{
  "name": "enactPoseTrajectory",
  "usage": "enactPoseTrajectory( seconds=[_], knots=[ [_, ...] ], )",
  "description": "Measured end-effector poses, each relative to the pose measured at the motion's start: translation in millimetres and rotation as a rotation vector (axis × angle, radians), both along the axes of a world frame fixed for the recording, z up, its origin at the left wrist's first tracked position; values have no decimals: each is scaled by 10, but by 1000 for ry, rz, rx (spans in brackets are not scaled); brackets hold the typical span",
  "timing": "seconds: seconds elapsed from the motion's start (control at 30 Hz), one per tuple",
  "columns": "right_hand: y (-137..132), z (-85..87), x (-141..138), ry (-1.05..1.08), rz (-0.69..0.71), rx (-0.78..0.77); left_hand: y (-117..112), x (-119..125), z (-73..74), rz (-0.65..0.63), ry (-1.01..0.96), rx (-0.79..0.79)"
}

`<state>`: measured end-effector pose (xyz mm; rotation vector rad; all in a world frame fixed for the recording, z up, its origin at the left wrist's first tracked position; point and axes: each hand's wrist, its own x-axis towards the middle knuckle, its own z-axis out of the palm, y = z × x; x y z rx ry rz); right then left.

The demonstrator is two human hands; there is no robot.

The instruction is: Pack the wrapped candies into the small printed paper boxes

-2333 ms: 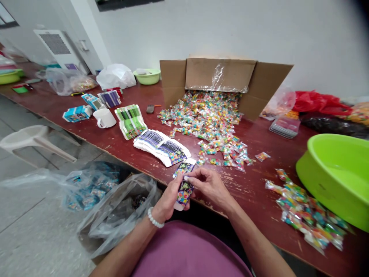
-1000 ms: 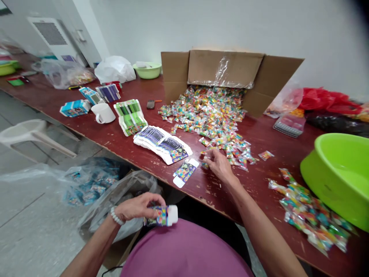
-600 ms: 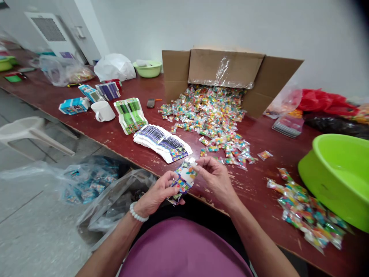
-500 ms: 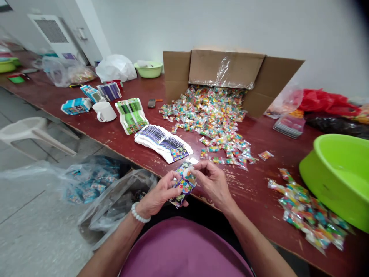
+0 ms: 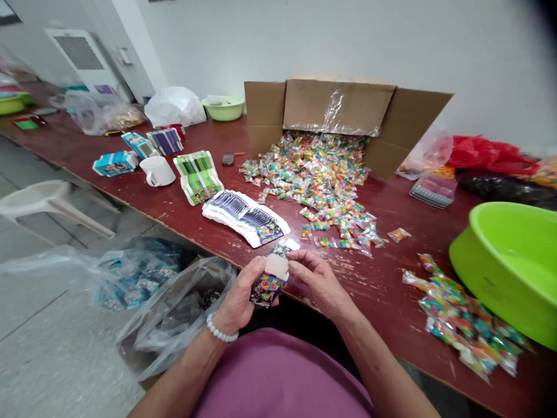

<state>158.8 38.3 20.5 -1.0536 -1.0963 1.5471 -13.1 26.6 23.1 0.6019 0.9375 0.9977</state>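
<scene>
The small carton [image 5: 266, 288] is dark purple, printed with bright round motifs in several colours, and its white flap [image 5: 277, 267] stands up at the top; it is held at the near edge of the table [image 5: 391, 290]. The left hand [image 5: 240, 297] is curled round it, gripping its left side, while the right hand [image 5: 319, 281] has thumb and forefinger drawn close together by the flap's right edge, though I cannot tell whether they pinch it. Taking the small carton as the clock's centre, a flat carton [image 5: 282, 249] lies just beyond at 1 o'clock, a fanned stack of purple cartons [image 5: 243, 215] at 11, and a white mug [image 5: 159, 172] at 10. A heap of candy packets [image 5: 317, 174] spreads at 1 o'clock before an open cardboard box [image 5: 339, 104]; a lime-green basin [image 5: 500, 290] sits at 3. The tabletop is dark red and glossy, scuffed pale along its near edge. Behind it rises a plain pale wall [image 5: 348, 40]; a white plastic stool [image 5: 39, 200] stands on grey flooring [image 5: 56, 348] between 9 and 10 o'clock
</scene>
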Motion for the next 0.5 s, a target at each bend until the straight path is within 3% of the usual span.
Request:
enactPoseTrajectory(
  seconds=[0.17,0.37,0.5],
  knots=[
    [-83,38,-27,-26,1,118,-44,20,6,6,-11,11],
    [-37,29,-67,182,200,-163,-69,44,7,-68,15,49],
    [-27,-17,-127,153,139,-105,-70,35,2,-88,25,45]
  ],
)
